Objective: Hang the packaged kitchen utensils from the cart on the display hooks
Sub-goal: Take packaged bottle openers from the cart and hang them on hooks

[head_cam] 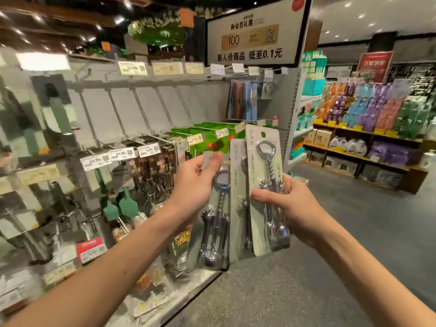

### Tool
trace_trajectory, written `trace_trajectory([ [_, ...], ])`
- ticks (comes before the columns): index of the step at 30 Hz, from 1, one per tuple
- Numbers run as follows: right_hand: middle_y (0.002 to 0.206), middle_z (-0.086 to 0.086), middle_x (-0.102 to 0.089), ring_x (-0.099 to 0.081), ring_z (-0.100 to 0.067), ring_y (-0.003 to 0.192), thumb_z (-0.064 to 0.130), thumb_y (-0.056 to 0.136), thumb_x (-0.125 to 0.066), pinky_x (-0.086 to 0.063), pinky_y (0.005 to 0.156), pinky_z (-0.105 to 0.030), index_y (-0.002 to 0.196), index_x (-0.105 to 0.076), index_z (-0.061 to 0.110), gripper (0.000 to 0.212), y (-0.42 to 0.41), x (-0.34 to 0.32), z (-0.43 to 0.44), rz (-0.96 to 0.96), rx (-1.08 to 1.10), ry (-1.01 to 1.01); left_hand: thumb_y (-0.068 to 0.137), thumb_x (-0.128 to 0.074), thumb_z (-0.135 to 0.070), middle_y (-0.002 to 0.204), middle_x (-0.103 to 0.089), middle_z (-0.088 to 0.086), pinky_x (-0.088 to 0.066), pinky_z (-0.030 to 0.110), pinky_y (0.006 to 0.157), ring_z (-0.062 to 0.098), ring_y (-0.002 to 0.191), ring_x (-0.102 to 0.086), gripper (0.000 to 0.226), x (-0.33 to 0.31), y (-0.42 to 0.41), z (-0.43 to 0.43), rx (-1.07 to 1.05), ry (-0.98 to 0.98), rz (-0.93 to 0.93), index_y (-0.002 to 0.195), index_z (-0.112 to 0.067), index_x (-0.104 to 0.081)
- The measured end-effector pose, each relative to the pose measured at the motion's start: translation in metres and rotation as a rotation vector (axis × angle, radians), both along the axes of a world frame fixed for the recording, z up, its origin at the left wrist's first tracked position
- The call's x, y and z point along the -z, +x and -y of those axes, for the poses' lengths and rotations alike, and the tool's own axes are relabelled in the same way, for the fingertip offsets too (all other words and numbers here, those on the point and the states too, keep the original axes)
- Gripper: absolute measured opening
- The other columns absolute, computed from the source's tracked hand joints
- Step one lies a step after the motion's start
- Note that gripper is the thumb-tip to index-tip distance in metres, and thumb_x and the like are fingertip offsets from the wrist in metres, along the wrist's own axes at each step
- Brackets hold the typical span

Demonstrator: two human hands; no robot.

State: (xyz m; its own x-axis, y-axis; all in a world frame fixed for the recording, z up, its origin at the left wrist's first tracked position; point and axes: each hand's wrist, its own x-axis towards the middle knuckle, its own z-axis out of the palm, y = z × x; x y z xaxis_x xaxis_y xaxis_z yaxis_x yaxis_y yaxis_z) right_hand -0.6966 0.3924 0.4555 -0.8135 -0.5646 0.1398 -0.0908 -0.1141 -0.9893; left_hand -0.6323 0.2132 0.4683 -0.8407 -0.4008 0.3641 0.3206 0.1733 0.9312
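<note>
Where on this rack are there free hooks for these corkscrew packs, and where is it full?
The upper hooks are bare, between the dark utensils at left and the coloured packs at right. The lower row, around the green packs, is crowded.

a shop aisle under a dark ceiling point(59, 17) dotted with small spotlights point(119, 20). on the left stands a grey shelving unit point(212, 100) with slanted display hooks point(117, 113) and price tags point(132, 67) along its top rail. artificial greenery point(160, 31) sits on top of it. a white sign point(253, 41) with dark print hangs above its far end. the floor point(354, 232) is grey and speckled. across the aisle, wooden shelves point(354, 155) carry purple, blue and orange packs point(372, 107), with a red poster point(375, 67) above them.
</note>
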Motion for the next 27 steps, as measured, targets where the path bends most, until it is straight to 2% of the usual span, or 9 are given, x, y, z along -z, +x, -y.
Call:
trace_trajectory([
  [2, 0.1, -0.011, -0.076, -0.074, -0.026, 0.092, 0.015, 0.062, -0.08, -0.055, 0.087, -0.044, 0.115, -0.061, 0.004, 0.057, -0.039, -0.002, 0.001, 0.014, 0.023, 0.014, 0.101, -0.049, -0.033, 0.082, -0.077, -0.005, -0.057, 0.03, 0.076, 0.013, 0.08, -0.073, 0.028, 0.0, -0.043, 0.003, -0.032, -0.061, -0.005, 0.089, -0.019, -0.07],
  [5, 0.099, -0.009, -0.077, -0.075, -0.025, 0.089, 0.014, 0.062, -0.08, -0.057, 0.081, -0.041, 0.115, -0.06, 0.005, 0.057, -0.094, -0.007, -0.001, 0.004, 0.061, 0.033, 0.102, -0.05, -0.03, 0.085, -0.076, -0.004, -0.056, 0.033, 0.076, 0.017, 0.084, -0.072, 0.025, -0.003, -0.103, 0.002, -0.032, -0.11, -0.036, 0.091, -0.021, -0.07],
  [8, 0.097, -0.008, -0.077, -0.075, -0.021, 0.085, 0.012, 0.065, -0.078, -0.058, 0.068, -0.029, 0.113, -0.062, 0.005, 0.052, -0.142, -0.013, -0.006, 0.003, 0.063, 0.023, 0.102, -0.05, -0.031, 0.086, -0.076, -0.015, -0.053, 0.024, 0.078, 0.003, 0.085, -0.071, 0.022, -0.008, -0.153, -0.002, -0.01, -0.095, -0.024, 0.094, -0.025, -0.07],
  [11, 0.098, -0.01, -0.077, -0.075, -0.022, 0.087, 0.012, 0.064, -0.079, -0.059, 0.069, -0.029, 0.113, -0.063, 0.005, 0.052, -0.192, -0.014, -0.012, -0.014, 0.076, 0.014, 0.098, -0.052, -0.036, 0.097, -0.077, 0.0, -0.056, 0.041, 0.086, 0.019, 0.094, -0.073, 0.025, -0.009, -0.2, -0.01, 0.058, -0.038, -0.023, 0.101, -0.02, -0.07],
  [17, 0.101, -0.01, -0.076, -0.074, -0.024, 0.092, 0.007, 0.068, -0.077, -0.061, 0.075, -0.03, 0.111, -0.063, 0.007, 0.046, -0.301, -0.01, -0.02, -0.037, 0.013, -0.013, 0.092, -0.064, -0.014, 0.094, -0.077, 0.008, -0.059, 0.028, 0.069, 0.021, 0.086, -0.075, 0.013, -0.008, -0.295, -0.023, 0.143, 0.143, 0.003, 0.102, -0.009, -0.07],
  [19, 0.102, -0.009, -0.077, -0.074, -0.023, 0.093, 0.006, 0.069, -0.077, -0.06, 0.076, -0.029, 0.112, -0.063, 0.007, 0.045, -0.341, -0.009, -0.026, -0.051, -0.017, -0.016, 0.087, -0.069, -0.01, 0.096, -0.077, 0.008, -0.057, 0.027, 0.071, 0.019, 0.088, -0.074, 0.017, -0.004, -0.329, -0.027, 0.1, 0.111, 0.018, 0.104, -0.008, -0.07],
  [21, 0.102, -0.007, -0.077, -0.074, -0.021, 0.093, 0.009, 0.067, -0.078, -0.06, 0.074, -0.027, 0.114, -0.062, 0.007, 0.049, -0.381, -0.011, -0.031, -0.059, -0.047, -0.012, 0.086, -0.07, -0.006, 0.1, -0.077, 0.01, -0.058, 0.032, 0.077, 0.024, 0.093, -0.074, 0.023, -0.005, -0.361, -0.034, 0.079, 0.125, 0.039, 0.109, -0.005, -0.069],
  [24, 0.102, -0.007, -0.077, -0.074, -0.022, 0.093, 0.006, 0.071, -0.078, -0.059, 0.073, -0.026, 0.115, -0.061, 0.006, 0.047, -0.436, -0.016, -0.033, -0.05, -0.1, -0.011, 0.091, -0.065, -0.007, 0.1, -0.077, 0.011, -0.059, 0.041, 0.081, 0.026, 0.092, -0.074, 0.02, -0.012, -0.403, -0.041, 0.007, 0.125, 0.059, 0.11, -0.004, -0.07],
  [27, 0.097, -0.008, -0.077, -0.075, -0.02, 0.086, 0.001, 0.073, -0.077, -0.058, 0.066, -0.022, 0.112, -0.064, 0.003, 0.041, -0.483, -0.021, -0.025, -0.048, -0.124, -0.028, 0.094, -0.064, -0.012, 0.098, -0.077, 0.007, -0.059, 0.041, 0.083, 0.023, 0.092, -0.074, 0.016, -0.021, -0.444, -0.037, -0.13, 0.057, 0.023, 0.107, -0.009, -0.072],
])
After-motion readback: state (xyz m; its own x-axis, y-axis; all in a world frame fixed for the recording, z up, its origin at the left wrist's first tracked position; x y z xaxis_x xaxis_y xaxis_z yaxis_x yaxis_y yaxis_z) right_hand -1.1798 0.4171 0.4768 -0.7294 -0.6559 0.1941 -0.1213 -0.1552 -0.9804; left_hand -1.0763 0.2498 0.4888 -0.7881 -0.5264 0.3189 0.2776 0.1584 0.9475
